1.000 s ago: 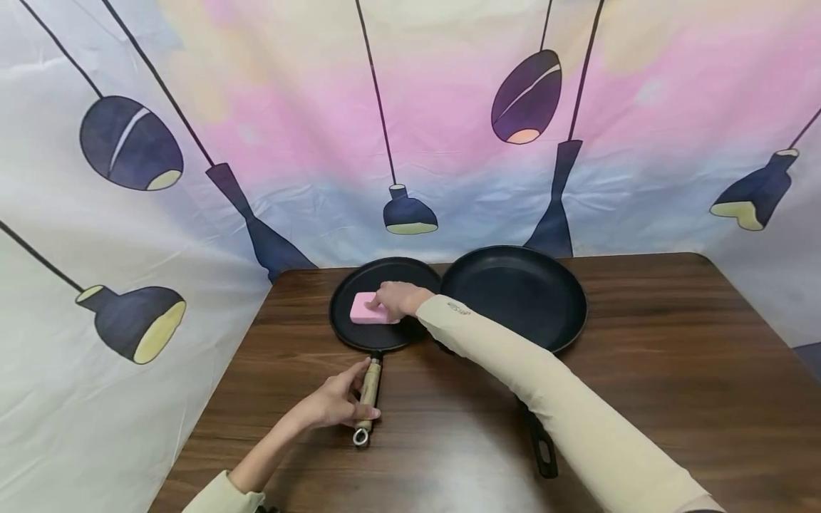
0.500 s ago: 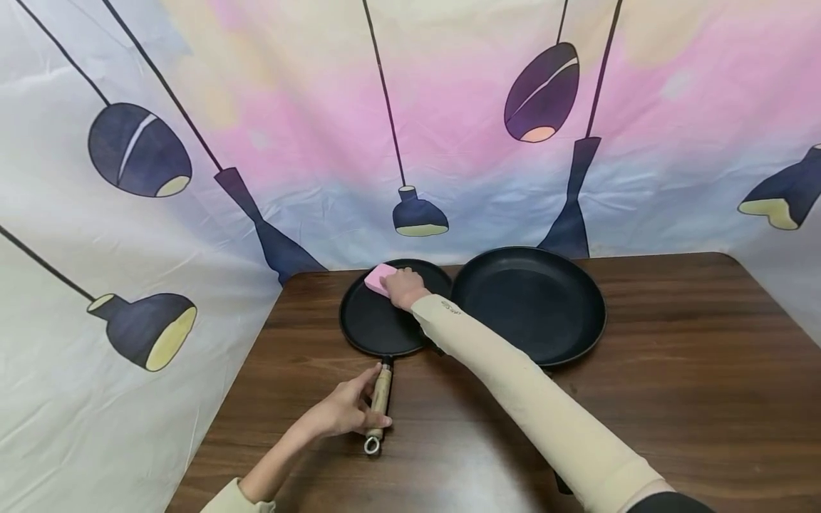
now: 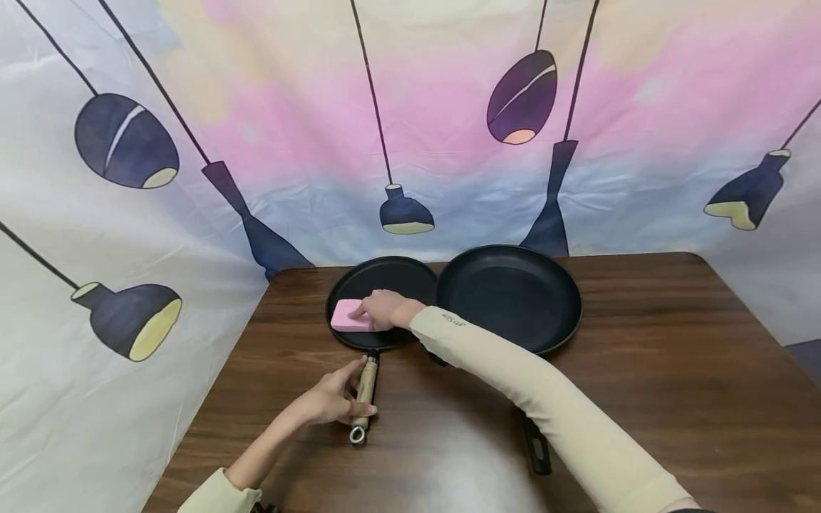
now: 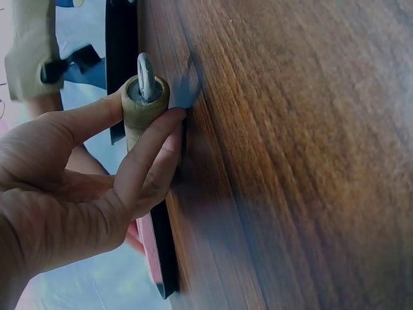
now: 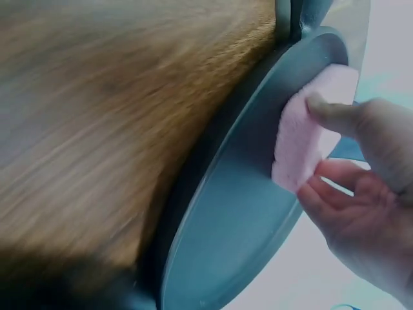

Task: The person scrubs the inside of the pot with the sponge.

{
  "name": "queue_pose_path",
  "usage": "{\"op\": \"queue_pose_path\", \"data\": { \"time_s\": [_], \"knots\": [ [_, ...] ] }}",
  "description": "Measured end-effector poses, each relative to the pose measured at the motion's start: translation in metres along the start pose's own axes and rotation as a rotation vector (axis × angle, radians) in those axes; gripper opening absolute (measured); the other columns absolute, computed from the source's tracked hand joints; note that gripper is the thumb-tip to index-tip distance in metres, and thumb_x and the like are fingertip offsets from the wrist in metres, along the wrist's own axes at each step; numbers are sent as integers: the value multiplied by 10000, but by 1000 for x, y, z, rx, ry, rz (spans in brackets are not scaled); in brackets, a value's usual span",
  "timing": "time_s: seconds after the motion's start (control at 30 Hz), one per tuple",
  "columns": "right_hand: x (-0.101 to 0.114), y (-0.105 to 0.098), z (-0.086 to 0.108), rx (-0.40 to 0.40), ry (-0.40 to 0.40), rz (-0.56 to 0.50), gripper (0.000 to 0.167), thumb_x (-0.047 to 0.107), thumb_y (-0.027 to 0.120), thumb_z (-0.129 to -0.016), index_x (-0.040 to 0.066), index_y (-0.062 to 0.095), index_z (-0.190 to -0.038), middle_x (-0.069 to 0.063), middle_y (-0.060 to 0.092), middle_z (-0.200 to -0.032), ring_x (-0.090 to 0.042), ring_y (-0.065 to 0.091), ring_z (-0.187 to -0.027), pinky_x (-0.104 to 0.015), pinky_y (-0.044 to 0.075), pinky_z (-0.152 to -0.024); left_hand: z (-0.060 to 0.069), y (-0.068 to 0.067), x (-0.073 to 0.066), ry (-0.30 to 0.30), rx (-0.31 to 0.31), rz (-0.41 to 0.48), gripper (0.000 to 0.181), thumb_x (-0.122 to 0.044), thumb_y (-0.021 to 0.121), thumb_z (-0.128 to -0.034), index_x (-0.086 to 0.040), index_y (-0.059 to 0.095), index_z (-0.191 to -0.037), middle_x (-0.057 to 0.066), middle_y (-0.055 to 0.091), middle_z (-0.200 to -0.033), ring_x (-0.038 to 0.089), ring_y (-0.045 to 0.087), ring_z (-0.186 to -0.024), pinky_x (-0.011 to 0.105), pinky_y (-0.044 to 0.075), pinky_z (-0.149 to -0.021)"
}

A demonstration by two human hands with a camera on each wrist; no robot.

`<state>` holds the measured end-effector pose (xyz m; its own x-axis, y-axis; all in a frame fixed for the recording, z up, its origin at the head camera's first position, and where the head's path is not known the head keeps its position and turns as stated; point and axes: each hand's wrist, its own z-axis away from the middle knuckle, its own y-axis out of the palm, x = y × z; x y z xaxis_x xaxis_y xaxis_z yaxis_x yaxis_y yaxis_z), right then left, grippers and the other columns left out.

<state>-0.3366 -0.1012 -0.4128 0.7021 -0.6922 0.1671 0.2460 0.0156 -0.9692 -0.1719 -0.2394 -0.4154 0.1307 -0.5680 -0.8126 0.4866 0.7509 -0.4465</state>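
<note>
A pink sponge (image 3: pixel 350 315) lies against the left part of the smaller black pan (image 3: pixel 391 269). My right hand (image 3: pixel 383 311) pinches it, thumb on one face and fingers on the other, as the right wrist view shows with the sponge (image 5: pixel 308 129) and the hand (image 5: pixel 368 187). My left hand (image 3: pixel 332 396) grips the pan's wooden handle (image 3: pixel 366 385), which points toward me. In the left wrist view, the fingers of my left hand (image 4: pixel 97 168) curl round the handle (image 4: pixel 146 111) beside its metal ring (image 4: pixel 147 77).
A larger black pan (image 3: pixel 509 299) stands right beside the smaller one on the wooden table (image 3: pixel 673 342), its black handle (image 3: pixel 537 449) partly under my right sleeve (image 3: pixel 513 374). A cloth backdrop (image 3: pixel 308 107) printed with lamps hangs behind the table's back edge.
The sponge in my right hand went from the middle-left of the smaller pan up to its far edge, then back down to the left side. My left hand keeps its hold on the handle.
</note>
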Motion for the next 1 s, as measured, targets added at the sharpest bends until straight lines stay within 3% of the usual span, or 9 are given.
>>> {"op": "queue_pose_path", "data": {
  "time_s": [0.2,0.33,0.47,0.63,0.77,0.8,0.87,0.93,1.0],
  "knots": [
    [-3,-8,27,54,-61,-14,533,134,751,-940,276,611,-1434,-3,635,-1431,-79,637,-978,-200,551,-848,0,0,0,-22,-25,0,995,19,828,-824,79,189,-1584,196,592,-1060,142,643,-755,397,655,-684],
    [-15,-16,41,-32,-41,3,550,189,791,-903,263,623,-1421,-25,625,-1431,-168,604,-1240,-310,545,-1012,-1,0,-1,-25,-40,-29,996,6,845,-809,72,220,-1582,184,607,-1035,136,623,-736,366,652,-682],
    [-42,-34,63,-154,4,-10,626,239,808,-873,223,585,-1458,-87,636,-1372,-237,586,-1234,-387,529,-1018,1,1,-5,21,-87,-235,951,-101,882,-795,73,326,-1547,161,659,-1031,173,624,-767,350,608,-710],
    [-93,-55,101,-199,142,-39,634,231,789,-883,187,562,-1474,-110,614,-1418,-285,585,-1231,-436,522,-1025,3,19,-32,140,-255,-615,728,-285,857,-840,-33,539,-1445,191,632,-1269,371,610,-1159,540,573,-837],
    [-127,-58,126,-179,222,-45,611,237,761,-908,162,551,-1476,-137,607,-1422,-303,585,-1201,-457,514,-1021,1,43,-56,321,-398,-666,587,-259,814,-890,-86,587,-1404,186,601,-1321,397,571,-1220,551,576,-817],
    [-134,-57,131,-173,235,-49,612,232,756,-912,151,543,-1480,-148,603,-1424,-307,586,-1191,-458,516,-1012,-2,49,-59,388,-384,-614,572,-224,808,-893,-66,586,-1396,193,616,-1304,396,595,-1192,541,581,-826],
    [-146,-55,141,-153,263,-55,618,202,752,-914,135,530,-1487,-167,596,-1425,-318,586,-1178,-460,520,-996,-10,66,-67,461,-211,-387,568,-171,771,-924,-48,541,-1428,223,617,-1306,379,629,-1160,509,587,-867],
    [-155,-50,148,-114,284,-57,621,154,754,-914,121,523,-1490,-183,585,-1428,-326,582,-1176,-459,524,-984,-18,86,-70,420,53,-59,601,-115,719,-958,-37,453,-1490,258,580,-1360,374,650,-1159,500,586,-933],
    [-163,-43,155,-62,307,-58,631,108,758,-909,112,519,-1493,-201,575,-1436,-330,587,-1169,-449,533,-966,-26,110,-71,288,290,242,661,-69,667,-986,-42,338,-1558,280,527,-1417,375,646,-1186,495,588,-968]
  ]
}}
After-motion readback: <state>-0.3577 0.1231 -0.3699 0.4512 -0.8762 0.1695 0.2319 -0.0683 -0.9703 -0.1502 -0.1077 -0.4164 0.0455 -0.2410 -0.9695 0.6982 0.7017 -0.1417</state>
